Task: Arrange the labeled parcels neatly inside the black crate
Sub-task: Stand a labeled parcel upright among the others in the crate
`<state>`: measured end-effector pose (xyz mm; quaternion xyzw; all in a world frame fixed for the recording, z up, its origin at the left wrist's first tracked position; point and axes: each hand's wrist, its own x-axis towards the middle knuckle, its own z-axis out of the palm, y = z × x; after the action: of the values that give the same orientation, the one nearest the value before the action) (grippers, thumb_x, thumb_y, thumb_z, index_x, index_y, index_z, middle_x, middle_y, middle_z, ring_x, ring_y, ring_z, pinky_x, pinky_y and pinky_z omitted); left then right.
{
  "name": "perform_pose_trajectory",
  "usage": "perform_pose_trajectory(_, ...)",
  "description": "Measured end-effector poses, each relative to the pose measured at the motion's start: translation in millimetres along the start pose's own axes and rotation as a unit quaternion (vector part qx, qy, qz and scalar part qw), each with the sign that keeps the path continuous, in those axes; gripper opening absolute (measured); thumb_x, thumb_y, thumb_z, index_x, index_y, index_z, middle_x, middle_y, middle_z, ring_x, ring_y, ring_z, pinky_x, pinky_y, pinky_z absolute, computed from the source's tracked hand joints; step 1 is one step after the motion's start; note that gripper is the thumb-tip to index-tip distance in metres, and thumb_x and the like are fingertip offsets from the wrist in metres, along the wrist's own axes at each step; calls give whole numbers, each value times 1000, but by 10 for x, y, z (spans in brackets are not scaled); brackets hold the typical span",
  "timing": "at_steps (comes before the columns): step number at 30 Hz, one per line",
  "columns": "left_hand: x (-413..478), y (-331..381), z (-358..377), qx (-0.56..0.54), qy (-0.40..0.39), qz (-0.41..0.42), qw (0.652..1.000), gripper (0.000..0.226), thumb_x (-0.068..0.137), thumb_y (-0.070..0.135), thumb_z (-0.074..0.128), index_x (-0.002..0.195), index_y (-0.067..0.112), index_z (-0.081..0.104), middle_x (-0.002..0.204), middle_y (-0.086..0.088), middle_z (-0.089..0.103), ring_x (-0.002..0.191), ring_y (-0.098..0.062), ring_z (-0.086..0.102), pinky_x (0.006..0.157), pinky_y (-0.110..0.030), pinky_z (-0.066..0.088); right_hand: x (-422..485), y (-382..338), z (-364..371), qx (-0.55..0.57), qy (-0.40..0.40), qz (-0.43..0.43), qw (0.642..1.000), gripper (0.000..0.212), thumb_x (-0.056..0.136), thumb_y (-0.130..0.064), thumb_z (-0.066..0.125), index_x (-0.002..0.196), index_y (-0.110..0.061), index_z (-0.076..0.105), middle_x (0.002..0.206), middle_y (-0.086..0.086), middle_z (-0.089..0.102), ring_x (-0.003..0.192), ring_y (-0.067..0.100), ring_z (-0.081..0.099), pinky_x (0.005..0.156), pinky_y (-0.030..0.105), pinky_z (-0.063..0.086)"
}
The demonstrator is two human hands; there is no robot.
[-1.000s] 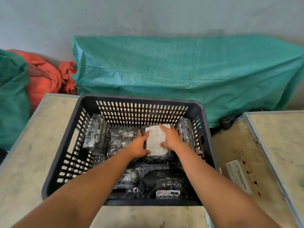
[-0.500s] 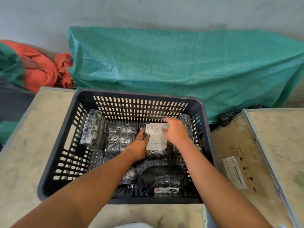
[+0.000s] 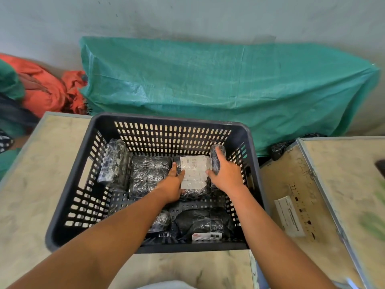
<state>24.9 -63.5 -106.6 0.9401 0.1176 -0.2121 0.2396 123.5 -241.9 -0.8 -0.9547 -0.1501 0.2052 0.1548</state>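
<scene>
The black slotted crate (image 3: 68, 207) stands on a pale table. Inside lie several black plastic-wrapped parcels. One with a white label (image 3: 194, 174) lies flat at the back centre, and my left hand (image 3: 173, 184) rests on its left edge. My right hand (image 3: 226, 174) wraps around an upright parcel (image 3: 215, 157) against the right wall. Another upright parcel (image 3: 115, 163) leans at the left wall, beside a flat one (image 3: 149, 174). Near the front lie a labelled parcel (image 3: 205, 225) and a small one (image 3: 161, 221), partly hidden by my left arm.
A second pale board table (image 3: 343, 184) stands to the right, with a white label slip (image 3: 288, 215) on its lower panel. A green woven sack (image 3: 208, 90) lies behind the crate, and orange cloth (image 3: 45, 88) sits at the back left.
My right hand has moved off the white-labelled parcel to the upright parcel at the right wall. My left hand stays on the labelled parcel's left edge.
</scene>
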Motion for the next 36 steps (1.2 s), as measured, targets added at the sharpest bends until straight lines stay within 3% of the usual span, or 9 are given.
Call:
perform_pose_trajectory(5, -36, 137, -133, -42, -9, 18, 999, 101, 93, 32, 69, 162, 19, -3, 169, -11, -7, 155, -37, 8, 122, -46, 20, 47, 60, -138, 139, 4, 2, 990, 88, 89, -21, 75, 161, -35, 26, 134, 14, 64, 100, 25, 71, 95, 35, 58)
perform_pose_trajectory(10, -237, 438, -476, -165, 20, 104, 981, 118, 86, 38, 77, 161, 25, -14, 147, -9, 54, 117, -18, 60, 101, -27, 47, -2, 43, -484, 185, 35, -17, 982, 87, 81, -24, 76, 156, -43, 36, 124, -5, 63, 72, 16, 72, 68, 36, 65)
perform_pose_trajectory(13, -405, 668, -606, -231, 45, 179, 955, 132, 74, 54, 83, 160, 34, -16, 167, 1, 24, 144, -19, 38, 115, -28, 32, -41, -17, -717, 255, 64, -32, 964, 87, 75, -35, 80, 151, -49, 40, 146, -7, 55, 86, 5, 73, 69, 22, 61)
perform_pose_trajectory(16, -534, 864, -627, -231, 123, 228, 938, 141, 67, 56, 86, 155, 44, -22, 167, 19, -9, 155, -12, 4, 124, -36, 13, -97, -131, -873, 369, 64, -27, 927, 87, 71, -40, 84, 149, -47, 45, 150, -10, 53, 97, 4, 72, 77, 32, 64)
perform_pose_trajectory(20, -589, 872, -710, -163, 305, 278, 897, 117, 87, 17, 78, 160, 33, -12, 168, -14, 15, 152, -27, 23, 116, -45, 38, -149, -275, -964, 472, 30, -1, 881, 80, 80, -37, 84, 150, -40, 46, 149, -4, 53, 103, 20, 74, 66, 41, 66)
perform_pose_trajectory(27, -648, 626, -966, -288, 290, 268, 873, 86, 93, 21, 60, 155, 58, 13, 160, -4, 19, 126, 0, 46, 93, -10, 49, -187, -202, -966, 470, 18, -56, 881, 62, 93, -40, 73, 150, -31, 48, 118, 6, 75, 87, 17, 79, 61, 33, 63)
perform_pose_trajectory(31, -663, 579, -1138, -420, 249, 217, 845, 79, 97, 5, 55, 140, 68, 38, 155, -3, 35, 82, -6, 68, 62, -30, 62, -192, -68, -737, 378, 20, -123, 918, 80, 81, -48, 81, 152, -39, 44, 139, -18, 55, 128, 10, 53, 102, 36, 50)
perform_pose_trajectory(33, -652, 556, -1206, -469, 225, 199, 831, 78, 98, 1, 52, 145, 61, 37, 155, 7, 42, 98, -20, 71, 71, -46, 64, -176, -23, -643, 368, -30, -147, 918, 101, 72, -50, 85, 158, -39, 32, 157, -15, 41, 142, 9, 38, 115, 37, 37)
perform_pose_trajectory(36, -604, 496, -1215, -488, 190, 191, 830, 76, 98, -3, 49, 154, 47, 32, 156, 23, 37, 141, -13, 46, 99, -38, 55, -135, -10, -553, 356, -60, -169, 917, 117, 65, -43, 91, 161, -35, 24, 158, -21, 31, 137, -12, 30, 109, 13, 35)
